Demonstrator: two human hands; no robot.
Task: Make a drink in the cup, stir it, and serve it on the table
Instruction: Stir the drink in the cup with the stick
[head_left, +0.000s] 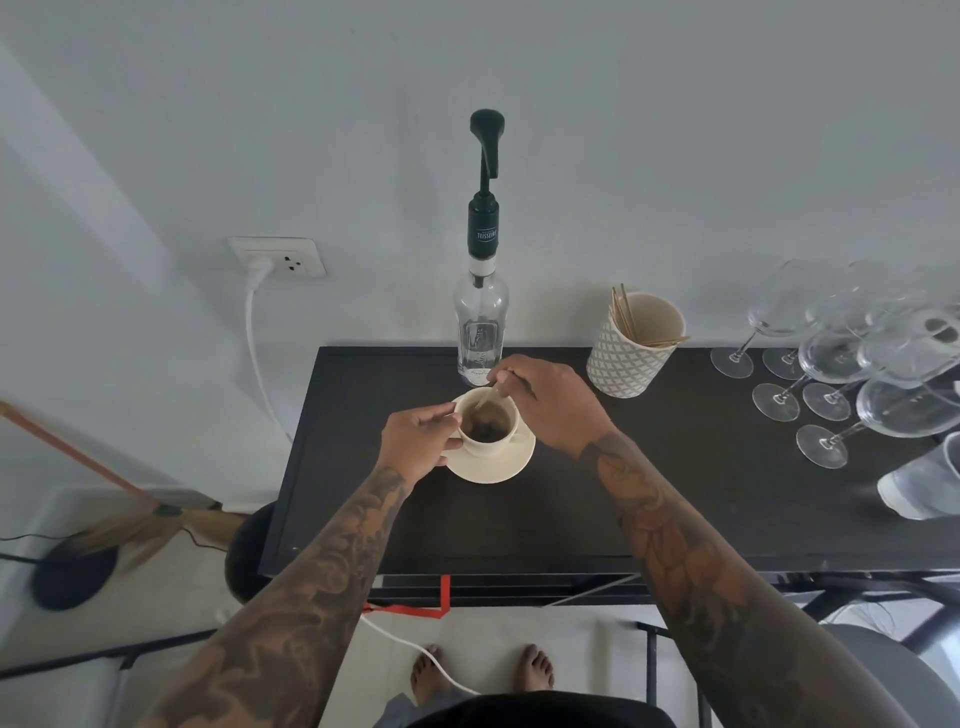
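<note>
Left hand grips cup; right hand pinches stirrer, slanting down-left into it.

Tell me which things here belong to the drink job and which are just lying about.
In use: cup, saucer, stir stick pinched in the right hand, left hand steadying the cup, table.

Lying about: pump bottle, paper cup of sticks, wine glasses, broom.

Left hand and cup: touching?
Touching. The head view shows the left hand with fingers curled against the cup rim and side, no gap, steadying it on the saucer.
</note>
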